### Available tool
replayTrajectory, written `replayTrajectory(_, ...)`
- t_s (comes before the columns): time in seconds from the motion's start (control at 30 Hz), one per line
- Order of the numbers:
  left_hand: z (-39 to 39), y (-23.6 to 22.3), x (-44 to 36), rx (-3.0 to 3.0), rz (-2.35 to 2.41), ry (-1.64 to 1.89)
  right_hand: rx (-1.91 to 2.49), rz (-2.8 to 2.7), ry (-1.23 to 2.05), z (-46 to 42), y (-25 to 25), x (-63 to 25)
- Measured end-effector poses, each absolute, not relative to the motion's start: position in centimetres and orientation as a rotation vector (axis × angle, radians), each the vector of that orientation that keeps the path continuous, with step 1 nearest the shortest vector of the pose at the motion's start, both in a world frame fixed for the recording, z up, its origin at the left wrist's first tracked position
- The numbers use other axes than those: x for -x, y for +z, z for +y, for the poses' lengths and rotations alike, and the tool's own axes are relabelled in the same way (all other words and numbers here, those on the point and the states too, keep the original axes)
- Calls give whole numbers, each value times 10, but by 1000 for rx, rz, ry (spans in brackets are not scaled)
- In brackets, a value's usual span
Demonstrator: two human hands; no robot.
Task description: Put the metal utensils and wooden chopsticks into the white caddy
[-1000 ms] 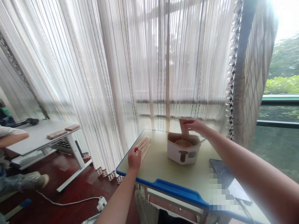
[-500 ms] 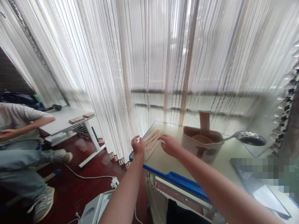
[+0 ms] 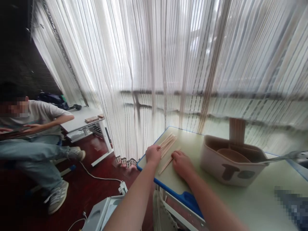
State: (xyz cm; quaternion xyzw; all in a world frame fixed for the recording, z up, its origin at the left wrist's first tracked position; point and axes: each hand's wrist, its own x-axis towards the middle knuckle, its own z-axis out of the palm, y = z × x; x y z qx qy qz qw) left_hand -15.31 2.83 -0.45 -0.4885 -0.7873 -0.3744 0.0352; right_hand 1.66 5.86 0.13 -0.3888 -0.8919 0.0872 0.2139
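A bunch of pale wooden chopsticks point(image 3: 168, 143) lies slanted on the table's left part. My left hand point(image 3: 153, 154) is closed at the left side of this bunch, its fingertips against the sticks. A little to the right, my right hand point(image 3: 183, 164) has its fingers bent over a separate chopstick point(image 3: 165, 166), whose near end points toward the table's front edge. Part of that stick is hidden under the fingers. Right of my hands stands a beige utensil holder point(image 3: 216, 162) with divided compartments, and a metal slotted spoon point(image 3: 276, 158) leans out of it.
The pale table point(image 3: 190, 138) has a blue edge point(image 3: 173, 192). Striped sheer curtains point(image 3: 144, 64) hang behind it. At left, a person point(image 3: 45, 112) sits by a white desk point(image 3: 79, 120). A power cord point(image 3: 101, 178) runs across the dark red floor.
The view has turned left and moved closer. Both hands have come down onto the chopsticks; the bunch is tidier, and one stick under my right hand lies apart from it.
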Motion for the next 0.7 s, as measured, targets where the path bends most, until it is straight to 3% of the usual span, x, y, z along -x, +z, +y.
replayTrajectory(0.27,32,-8,153,1465,-2486,-1139,1191,-2279,222,73,1,-28)
replayTrajectory(0.7,28,-11,152,1442,-2462,-1224,1131,-2424,214,74,-1,-32)
